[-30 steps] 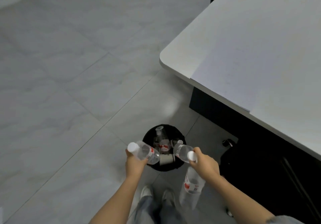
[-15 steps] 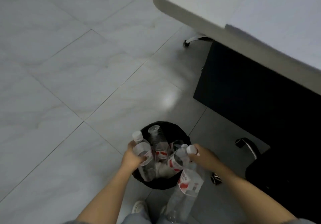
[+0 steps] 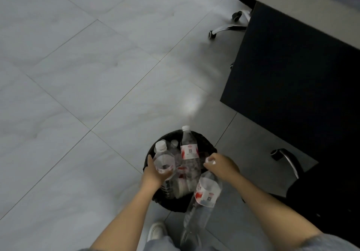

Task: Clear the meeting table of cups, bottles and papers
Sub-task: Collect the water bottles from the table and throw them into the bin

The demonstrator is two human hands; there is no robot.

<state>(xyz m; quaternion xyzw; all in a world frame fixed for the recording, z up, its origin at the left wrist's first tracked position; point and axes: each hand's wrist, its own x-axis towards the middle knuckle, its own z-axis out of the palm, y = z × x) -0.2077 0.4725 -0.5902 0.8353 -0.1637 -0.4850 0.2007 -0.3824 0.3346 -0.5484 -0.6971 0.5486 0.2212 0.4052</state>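
Observation:
A black round bin (image 3: 209, 145) stands on the floor just in front of my feet, filled with clear bottles and paper cups (image 3: 182, 187). My left hand (image 3: 153, 174) is over the bin's left rim, shut on a small clear bottle (image 3: 164, 160) with a white cap. My right hand (image 3: 223, 166) is over the right rim and grips a large clear bottle (image 3: 207, 191) by its neck; that bottle hangs down outside the bin's near edge. A tall capped bottle (image 3: 189, 150) with a red and white label stands upright inside the bin between my hands.
The black side panel of the meeting table (image 3: 292, 75) rises at the right, with the table edge (image 3: 303, 7) above it. Office chair casters (image 3: 236, 15) (image 3: 276, 154) sit beside the panel. My white shoe (image 3: 155, 231) is below the bin. Grey floor tiles spread to the left.
I have bent lower over the bin and both hands came down to its rim. The second bottle my right hand held now sits in the bin.

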